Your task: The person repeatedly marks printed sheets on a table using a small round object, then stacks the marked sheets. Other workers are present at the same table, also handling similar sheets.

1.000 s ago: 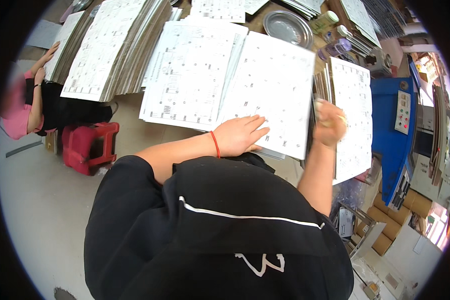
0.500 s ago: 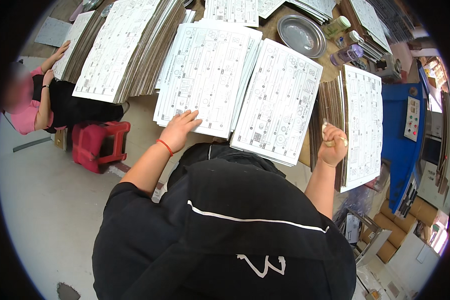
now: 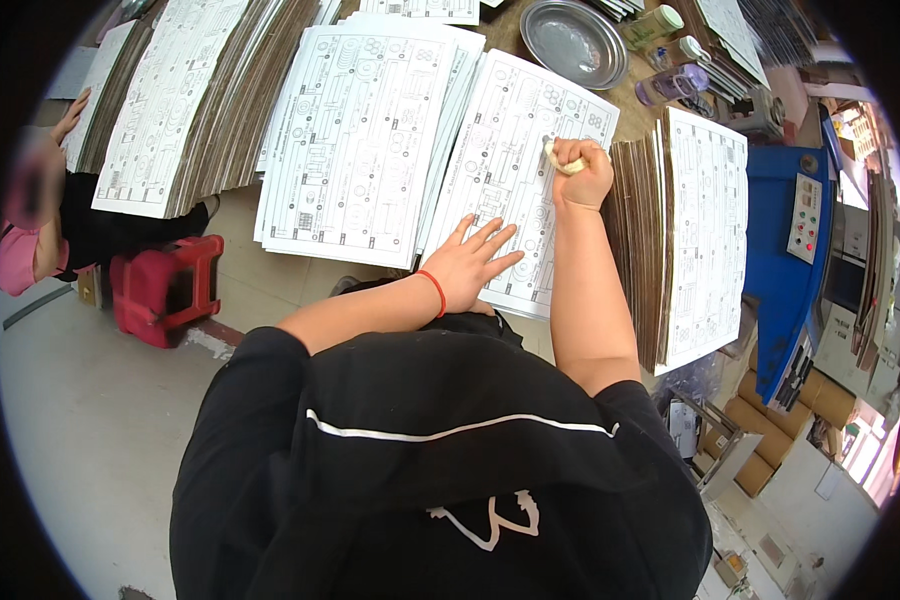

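Brown table [image 3: 640, 122]: sheet stacks [image 3: 355, 140], metal dish [image 3: 574, 43], bottles [image 3: 673, 84].

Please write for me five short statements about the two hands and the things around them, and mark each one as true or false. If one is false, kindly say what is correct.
1. The left hand lies with spread fingers on a printed sheet. True.
2. Nothing is worn at the left wrist. False: a thin red band circles it.
3. The right hand is closed around a small pale object. True.
4. Nothing blue stands at the right side. False: a blue machine is there.
5. A round metal dish lies to the left of a purple bottle. True.
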A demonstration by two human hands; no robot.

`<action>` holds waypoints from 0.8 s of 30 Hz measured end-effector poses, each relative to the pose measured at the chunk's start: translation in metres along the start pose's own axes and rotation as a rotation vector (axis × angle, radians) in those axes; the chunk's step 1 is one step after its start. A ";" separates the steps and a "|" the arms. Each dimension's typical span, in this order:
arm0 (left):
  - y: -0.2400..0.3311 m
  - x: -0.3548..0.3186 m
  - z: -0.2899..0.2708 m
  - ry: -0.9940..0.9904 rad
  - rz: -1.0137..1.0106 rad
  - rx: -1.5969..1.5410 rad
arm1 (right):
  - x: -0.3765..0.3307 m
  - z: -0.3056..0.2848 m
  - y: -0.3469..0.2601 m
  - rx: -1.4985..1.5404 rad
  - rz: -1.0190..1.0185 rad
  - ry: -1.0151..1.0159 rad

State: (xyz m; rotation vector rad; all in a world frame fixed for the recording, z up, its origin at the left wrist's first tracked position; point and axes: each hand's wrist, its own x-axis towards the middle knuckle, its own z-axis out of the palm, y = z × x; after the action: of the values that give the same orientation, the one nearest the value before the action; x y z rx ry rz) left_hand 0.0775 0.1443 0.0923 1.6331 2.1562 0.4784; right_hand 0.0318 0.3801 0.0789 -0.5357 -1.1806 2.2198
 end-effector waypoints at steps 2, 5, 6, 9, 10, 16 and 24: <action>-0.001 0.001 0.003 0.006 -0.004 -0.004 | 0.007 0.000 0.002 -0.035 -0.018 -0.037; 0.000 0.002 0.004 0.010 -0.011 0.000 | 0.003 0.001 0.010 -0.236 -0.073 -0.118; 0.001 0.002 0.005 0.010 -0.011 0.001 | 0.001 0.003 0.010 -0.312 -0.057 -0.134; 0.000 0.003 0.002 -0.012 -0.027 0.034 | -0.010 0.007 0.005 -0.439 -0.019 -0.235; 0.002 0.002 0.004 -0.011 -0.024 0.031 | -0.019 0.005 0.003 -0.460 0.000 -0.238; 0.009 0.005 0.007 -0.035 -0.054 0.062 | -0.094 -0.011 -0.002 -0.502 -0.028 -0.363; 0.016 0.002 0.000 0.027 0.065 0.035 | -0.077 -0.019 -0.038 -0.507 -0.112 -0.153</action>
State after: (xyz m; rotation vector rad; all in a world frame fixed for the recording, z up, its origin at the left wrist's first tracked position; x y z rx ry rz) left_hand 0.0906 0.1504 0.0999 1.7300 2.1472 0.4868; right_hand 0.1124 0.3598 0.1070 -0.4838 -1.8250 1.8878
